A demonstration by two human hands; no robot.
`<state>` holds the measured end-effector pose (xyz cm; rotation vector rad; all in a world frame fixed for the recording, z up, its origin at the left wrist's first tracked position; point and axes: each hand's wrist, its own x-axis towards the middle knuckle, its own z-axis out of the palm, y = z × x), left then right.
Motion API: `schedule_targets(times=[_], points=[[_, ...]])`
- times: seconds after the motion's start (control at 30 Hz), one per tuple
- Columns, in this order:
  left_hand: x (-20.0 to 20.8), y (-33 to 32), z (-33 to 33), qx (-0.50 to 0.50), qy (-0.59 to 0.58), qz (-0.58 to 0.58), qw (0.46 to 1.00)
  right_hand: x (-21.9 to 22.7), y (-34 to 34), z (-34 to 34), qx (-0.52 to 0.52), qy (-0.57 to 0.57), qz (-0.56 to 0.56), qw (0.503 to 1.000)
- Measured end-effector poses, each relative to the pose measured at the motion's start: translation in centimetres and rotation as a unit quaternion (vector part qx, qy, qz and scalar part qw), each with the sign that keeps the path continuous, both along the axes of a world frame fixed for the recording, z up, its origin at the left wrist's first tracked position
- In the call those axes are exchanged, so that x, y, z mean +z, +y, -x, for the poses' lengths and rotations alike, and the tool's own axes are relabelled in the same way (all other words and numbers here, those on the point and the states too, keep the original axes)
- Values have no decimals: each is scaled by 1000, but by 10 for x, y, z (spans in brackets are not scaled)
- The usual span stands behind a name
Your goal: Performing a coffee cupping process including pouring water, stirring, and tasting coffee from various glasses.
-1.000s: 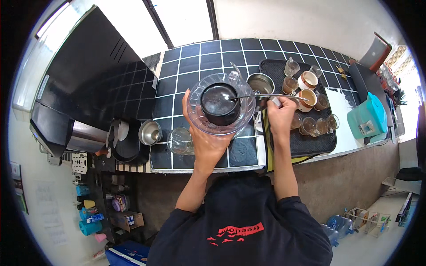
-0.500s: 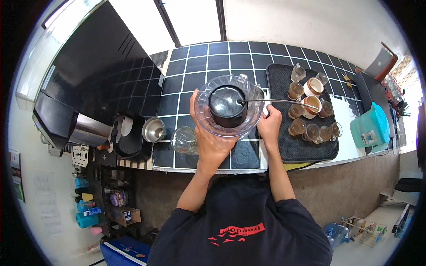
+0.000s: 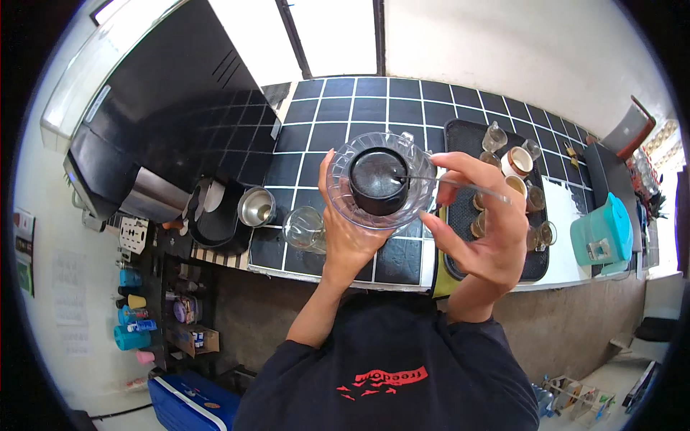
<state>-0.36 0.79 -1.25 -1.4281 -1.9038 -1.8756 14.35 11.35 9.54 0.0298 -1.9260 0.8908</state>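
Observation:
My left hand [image 3: 350,241] is wrapped round a clear ribbed jug [image 3: 345,205], held up above the black-tiled counter. Something black and glossy [image 3: 377,181] fills the jug's middle; whether it is a dark liquid cannot be told. A thin metal stirring rod or spoon handle [image 3: 460,188] sticks out of it to the right. My right hand [image 3: 489,230] is open beside the jug, thumb and forefinger apart near the rim, with the metal handle passing above the palm. Below and to the left, an empty-looking glass jar [image 3: 303,228] stands by my left wrist.
A black tray [image 3: 532,271] with small glass cups [image 3: 494,136] and white-brown mugs [image 3: 516,161] lies at right. Further right stands a turquoise pitcher [image 3: 604,228]. A steel cup [image 3: 256,207] and a large black machine [image 3: 172,122] are at left. The counter's front edge [image 3: 345,282] is close to me.
My right hand has come up from below the jug's right side to beside its rim, with fingers spreading apart. The left hand still holds the jug. The view has shifted slightly.

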Motion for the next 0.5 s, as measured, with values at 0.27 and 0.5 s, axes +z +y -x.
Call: schedule_targets(times=[0.27,0.5], points=[[11,-8,-7,86,47,41,994,-1,15,26,8,-2,-65,998],[14,-5,-7,22,-9,10,1000,-1,26,28,17,39,-53,998]])
